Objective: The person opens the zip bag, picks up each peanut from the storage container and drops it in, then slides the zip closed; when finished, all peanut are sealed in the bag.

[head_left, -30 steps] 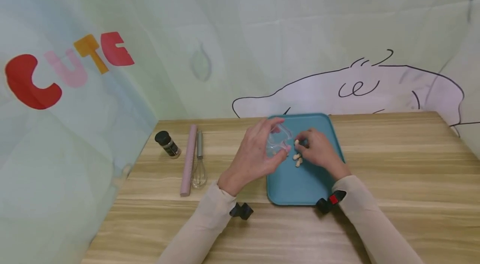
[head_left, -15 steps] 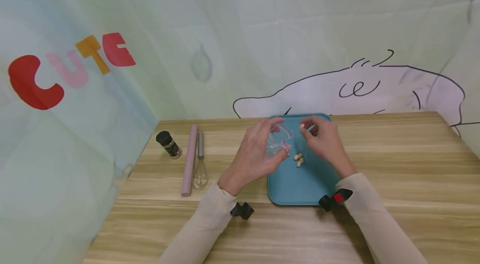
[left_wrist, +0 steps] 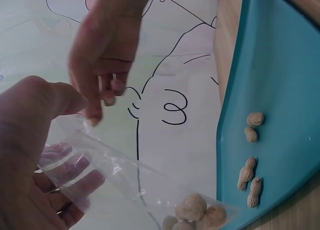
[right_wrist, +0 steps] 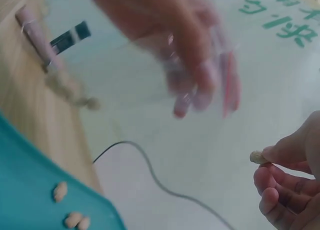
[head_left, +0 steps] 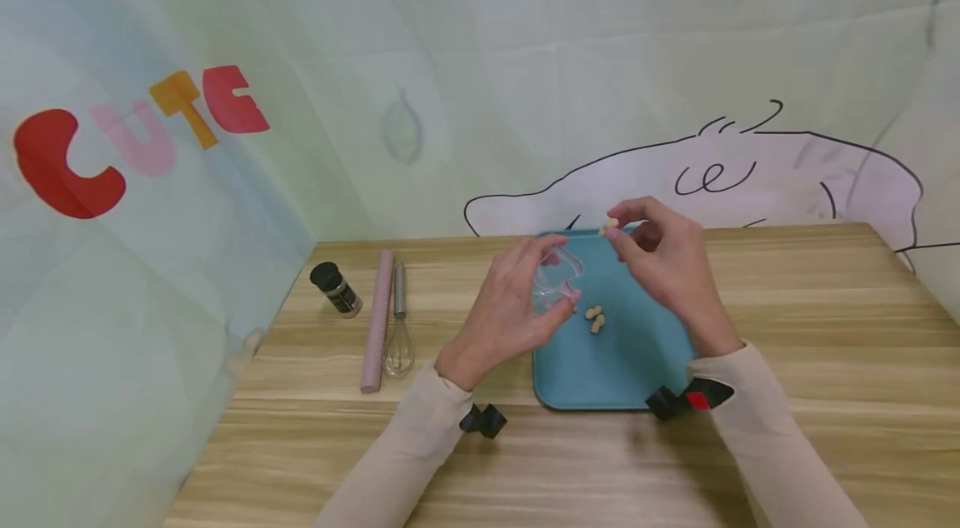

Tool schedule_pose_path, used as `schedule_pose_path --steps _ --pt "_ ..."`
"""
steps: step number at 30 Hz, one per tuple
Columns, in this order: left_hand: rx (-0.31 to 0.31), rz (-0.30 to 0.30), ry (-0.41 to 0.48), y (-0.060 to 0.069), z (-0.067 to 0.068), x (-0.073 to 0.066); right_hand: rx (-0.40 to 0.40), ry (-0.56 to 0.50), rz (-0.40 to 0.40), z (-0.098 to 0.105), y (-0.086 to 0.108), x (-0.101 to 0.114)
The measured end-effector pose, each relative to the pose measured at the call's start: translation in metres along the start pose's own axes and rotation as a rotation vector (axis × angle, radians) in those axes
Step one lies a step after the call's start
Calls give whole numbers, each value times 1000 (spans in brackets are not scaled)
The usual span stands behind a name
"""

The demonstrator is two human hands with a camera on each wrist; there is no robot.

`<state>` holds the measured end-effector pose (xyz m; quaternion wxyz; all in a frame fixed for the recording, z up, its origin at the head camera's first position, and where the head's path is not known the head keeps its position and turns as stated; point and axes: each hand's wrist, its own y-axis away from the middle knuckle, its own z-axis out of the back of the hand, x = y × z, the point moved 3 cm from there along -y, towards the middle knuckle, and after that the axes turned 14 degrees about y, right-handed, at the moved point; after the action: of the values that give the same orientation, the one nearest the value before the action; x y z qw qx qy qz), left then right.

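My left hand (head_left: 512,307) holds a clear plastic bag (head_left: 551,282) over the tray's left side, thumb and fingers spread at its mouth. In the left wrist view, several peanuts (left_wrist: 192,207) lie in the bag's bottom corner. To the right of the bag and a little higher, my right hand (head_left: 667,257) pinches a single peanut (head_left: 608,226) between thumb and fingertips. That peanut shows clearly in the right wrist view, apart from the bag. More unshelled peanuts (head_left: 596,318) rest on the blue tray (head_left: 607,378) below.
Left of the tray lie a whisk (head_left: 399,328) and a pink rolling pin (head_left: 377,320). Beyond them a black-capped spice jar (head_left: 336,288) is on the wooden table (head_left: 795,311). A printed cloth (head_left: 450,78) hangs behind the table.
My right hand has picked a peanut off the tray and risen away from it, moving up and to the right. My left hand and the bag have stayed nearly still.
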<state>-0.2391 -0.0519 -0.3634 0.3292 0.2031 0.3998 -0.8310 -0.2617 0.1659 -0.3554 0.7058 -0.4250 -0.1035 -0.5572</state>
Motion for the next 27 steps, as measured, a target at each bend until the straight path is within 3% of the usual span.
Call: schedule_pose_path --steps 10,19,27 --pt "6 7 20 2 -2 0 35 -84 81 12 8 34" --pt "7 -16 24 1 -1 0 83 -74 157 10 10 43" --pt "7 -11 23 1 -1 0 100 -50 173 8 10 42"
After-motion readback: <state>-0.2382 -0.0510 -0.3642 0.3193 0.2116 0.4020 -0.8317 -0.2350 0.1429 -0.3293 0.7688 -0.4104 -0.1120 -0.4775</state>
